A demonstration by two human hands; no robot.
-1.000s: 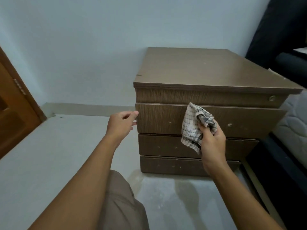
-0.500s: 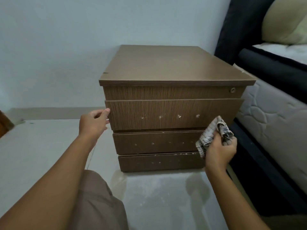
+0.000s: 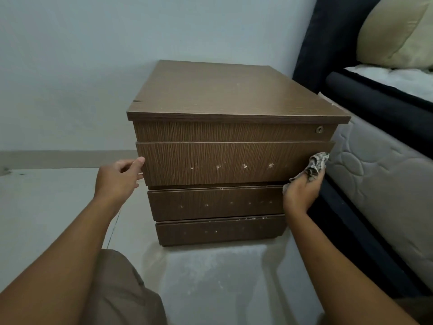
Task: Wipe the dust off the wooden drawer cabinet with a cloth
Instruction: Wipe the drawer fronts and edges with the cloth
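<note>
crumpled cloth (image 3: pixel 315 166), partly hidden in right hand (image 3: pixel 301 194)

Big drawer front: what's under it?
The middle drawer front and bottom drawer front, pale crumbs along their top edges. The right hand gripping the cloth covers the middle one's right end; interiors hidden.
</note>
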